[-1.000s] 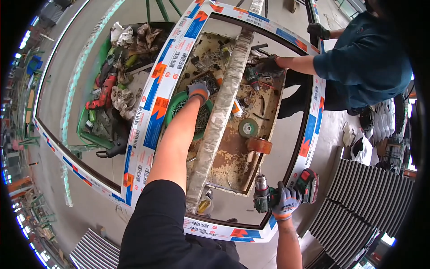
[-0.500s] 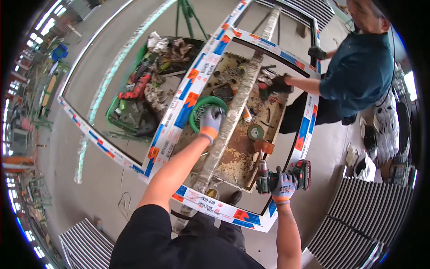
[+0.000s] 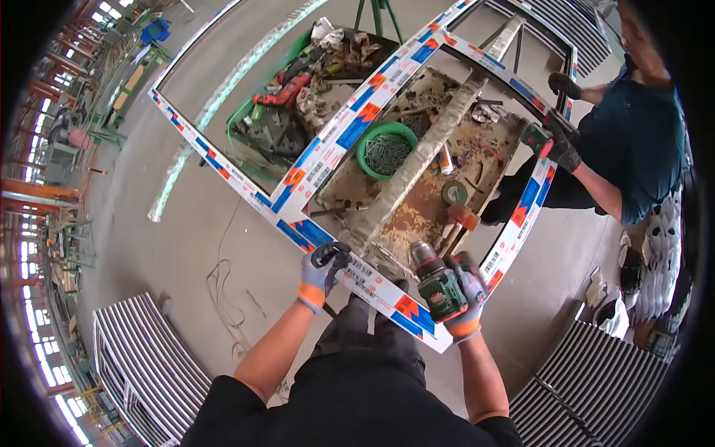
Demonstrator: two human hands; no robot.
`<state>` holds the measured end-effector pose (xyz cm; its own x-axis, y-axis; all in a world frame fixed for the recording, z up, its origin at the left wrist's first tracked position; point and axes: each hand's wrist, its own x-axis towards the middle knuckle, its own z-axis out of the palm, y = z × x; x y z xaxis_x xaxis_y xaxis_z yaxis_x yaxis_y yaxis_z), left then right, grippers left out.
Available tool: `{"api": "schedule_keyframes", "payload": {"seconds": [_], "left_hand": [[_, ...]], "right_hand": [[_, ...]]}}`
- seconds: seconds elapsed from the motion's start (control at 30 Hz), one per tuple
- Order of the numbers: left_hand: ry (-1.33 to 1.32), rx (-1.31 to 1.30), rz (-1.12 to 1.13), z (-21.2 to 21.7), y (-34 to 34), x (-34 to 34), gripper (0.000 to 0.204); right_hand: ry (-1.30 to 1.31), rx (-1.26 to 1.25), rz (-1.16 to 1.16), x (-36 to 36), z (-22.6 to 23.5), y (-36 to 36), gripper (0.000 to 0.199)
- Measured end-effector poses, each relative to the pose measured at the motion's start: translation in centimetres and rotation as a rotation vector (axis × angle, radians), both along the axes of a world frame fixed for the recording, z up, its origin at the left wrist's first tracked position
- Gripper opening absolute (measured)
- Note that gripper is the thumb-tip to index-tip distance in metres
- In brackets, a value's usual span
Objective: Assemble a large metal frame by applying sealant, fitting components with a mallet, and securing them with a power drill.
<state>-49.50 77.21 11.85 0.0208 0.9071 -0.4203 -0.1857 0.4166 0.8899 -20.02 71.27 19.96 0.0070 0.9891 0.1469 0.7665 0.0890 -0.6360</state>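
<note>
My right hand, in a grey glove with an orange cuff, grips a green and black cordless drill above the near right corner of the window frame. The drill's chuck points away from me, over the frame's opening. At the near bar, left of the drill, my gloved left hand has its dark fingertips curled together; anything between them is too small to make out. Beyond the bar, a green bowl full of screws rests on a worn, littered tabletop that shows through the frame.
Across the frame, a co-worker's gloved hand holds another drill. A green bin of tools and scraps lies left. A wrapped beam runs beneath the frame. Stacked metal profiles lie at lower left, with more at lower right.
My left hand has come back from the bowl to the frame's near bar. The drill in my right hand has swung round to point away from me. The co-worker's drill has moved toward the frame's right bar.
</note>
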Motion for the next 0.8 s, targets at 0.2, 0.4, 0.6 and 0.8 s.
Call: {"api": "schedule_keyframes", "payload": {"seconds": [0.2, 0.4, 0.6, 0.8], "left_hand": [[-0.148, -0.080, 0.089, 6.5, -0.8, 2.5, 0.016], [-0.239, -0.102, 0.074, 8.8, -1.8, 4.3, 0.021], [-0.205, -0.138, 0.047, 10.0, -2.4, 6.0, 0.025], [-0.107, -0.052, -0.002, 9.8, -2.1, 6.5, 0.024]], "right_hand": [[0.799, -0.242, -0.052, -2.3, -1.0, -4.5, 0.017], [0.579, -0.070, 0.168, -2.3, 1.1, -4.0, 0.018], [0.546, -0.125, 0.225, -1.1, 1.8, -4.6, 0.024], [0.659, -0.174, 0.190, -1.0, 1.3, -5.0, 0.028]]}}
